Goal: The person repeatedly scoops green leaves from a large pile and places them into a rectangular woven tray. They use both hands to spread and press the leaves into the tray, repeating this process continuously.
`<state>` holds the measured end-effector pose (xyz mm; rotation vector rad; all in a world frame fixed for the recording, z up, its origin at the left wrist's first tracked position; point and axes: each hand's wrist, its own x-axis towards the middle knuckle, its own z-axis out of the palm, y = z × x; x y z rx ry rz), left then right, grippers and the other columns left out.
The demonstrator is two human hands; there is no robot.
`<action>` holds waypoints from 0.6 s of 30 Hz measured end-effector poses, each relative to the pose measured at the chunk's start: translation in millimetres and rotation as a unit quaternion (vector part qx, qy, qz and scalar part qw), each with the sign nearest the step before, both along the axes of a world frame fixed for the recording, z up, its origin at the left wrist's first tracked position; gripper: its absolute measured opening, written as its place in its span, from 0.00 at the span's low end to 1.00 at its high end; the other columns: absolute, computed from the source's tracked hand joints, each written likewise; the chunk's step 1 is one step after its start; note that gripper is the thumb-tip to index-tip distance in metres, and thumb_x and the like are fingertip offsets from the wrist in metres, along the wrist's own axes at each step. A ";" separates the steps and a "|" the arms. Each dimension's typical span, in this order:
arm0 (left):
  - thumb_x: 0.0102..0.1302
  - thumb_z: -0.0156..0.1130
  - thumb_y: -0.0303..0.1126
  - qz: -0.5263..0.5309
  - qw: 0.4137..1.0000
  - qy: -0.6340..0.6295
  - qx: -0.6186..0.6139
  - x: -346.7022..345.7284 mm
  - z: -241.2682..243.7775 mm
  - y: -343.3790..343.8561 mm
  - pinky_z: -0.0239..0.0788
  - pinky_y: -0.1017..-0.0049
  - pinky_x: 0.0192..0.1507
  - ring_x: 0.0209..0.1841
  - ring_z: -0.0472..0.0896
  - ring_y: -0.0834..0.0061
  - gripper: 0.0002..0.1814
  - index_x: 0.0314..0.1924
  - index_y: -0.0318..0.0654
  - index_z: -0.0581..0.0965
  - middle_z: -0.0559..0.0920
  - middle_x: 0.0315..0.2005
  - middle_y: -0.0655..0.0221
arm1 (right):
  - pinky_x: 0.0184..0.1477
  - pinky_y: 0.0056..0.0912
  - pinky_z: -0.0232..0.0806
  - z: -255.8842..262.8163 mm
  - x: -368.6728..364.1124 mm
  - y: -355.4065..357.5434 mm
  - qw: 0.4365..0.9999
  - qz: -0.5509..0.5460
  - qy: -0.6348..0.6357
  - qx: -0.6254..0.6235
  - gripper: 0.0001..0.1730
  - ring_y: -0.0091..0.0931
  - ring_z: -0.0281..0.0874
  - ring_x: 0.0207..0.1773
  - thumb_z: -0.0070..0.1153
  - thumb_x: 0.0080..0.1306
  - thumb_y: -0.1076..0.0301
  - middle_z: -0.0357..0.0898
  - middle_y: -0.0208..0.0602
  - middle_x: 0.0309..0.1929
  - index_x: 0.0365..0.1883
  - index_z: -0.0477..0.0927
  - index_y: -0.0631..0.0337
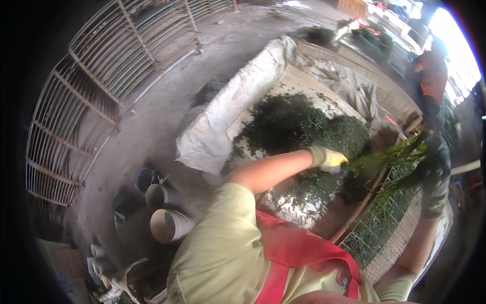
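Note:
My left hand, in a yellow work glove with a knitted cuff, is stretched out over a heap of dark green leaves. Its fingertips meet the blurred end of a bunch of long green leafy stems; whether they grip it is not clear. At the right, my right hand, in a dark, soiled glove, grips the other end of that bunch, with leaves fanning out to the left. The heap lies on pale sheeting in a large bin with a white cloth draped over its edge. More cut leaves lie beneath my right arm.
Metal racks stand along the left. Pale buckets and a blue-rimmed one are on the floor at lower left. A wooden rail crosses between the leaf piles. Another person in orange stands at upper right.

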<state>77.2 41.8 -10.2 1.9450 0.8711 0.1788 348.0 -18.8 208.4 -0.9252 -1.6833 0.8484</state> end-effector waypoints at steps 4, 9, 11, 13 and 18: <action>0.56 0.55 0.34 0.087 0.976 0.021 0.199 -29.4 -21.1 -4.4 0.73 0.64 0.42 0.39 0.82 0.56 0.15 0.43 0.40 0.79 0.83 0.35 0.54 | 0.55 0.32 0.66 42.0 65.5 -3.8 0.971 -0.106 -0.116 0.183 0.28 0.26 0.71 0.54 0.50 0.69 0.60 0.72 0.36 0.57 0.64 0.65 0.65; 0.60 0.51 0.37 0.045 0.937 0.314 0.147 -52.9 -87.0 19.0 0.72 0.60 0.50 0.48 0.80 0.56 0.17 0.46 0.42 0.79 0.81 0.45 0.55 | 0.54 0.32 0.68 108.8 115.4 -19.7 0.899 -0.220 -0.223 0.307 0.27 0.26 0.72 0.55 0.52 0.68 0.65 0.73 0.39 0.56 0.63 0.65 0.66; 0.61 0.49 0.37 0.040 0.939 0.317 0.129 -43.8 -69.1 17.4 0.69 0.60 0.54 0.53 0.78 0.57 0.18 0.49 0.43 0.79 0.79 0.49 0.53 | 0.54 0.31 0.68 117.6 126.8 -15.3 0.916 -0.201 -0.214 0.275 0.27 0.27 0.72 0.55 0.52 0.68 0.66 0.73 0.41 0.56 0.63 0.64 0.66; 0.61 0.56 0.43 0.009 0.909 0.365 0.200 -26.8 -24.4 21.5 0.64 0.58 0.59 0.62 0.69 0.51 0.29 0.63 0.47 0.68 0.68 0.62 0.52 | 0.55 0.30 0.69 111.1 122.8 0.1 0.960 -0.124 -0.128 0.214 0.27 0.27 0.72 0.56 0.52 0.67 0.67 0.73 0.42 0.56 0.63 0.64 0.66; 0.67 0.55 0.34 -0.037 0.970 -0.200 0.132 101.6 125.5 1.0 0.62 0.71 0.61 0.62 0.67 0.66 0.31 0.67 0.37 0.59 0.68 0.62 0.56 | 0.56 0.28 0.69 40.0 97.7 26.8 0.960 0.141 0.242 -0.018 0.27 0.28 0.73 0.57 0.53 0.67 0.69 0.73 0.45 0.56 0.63 0.63 0.66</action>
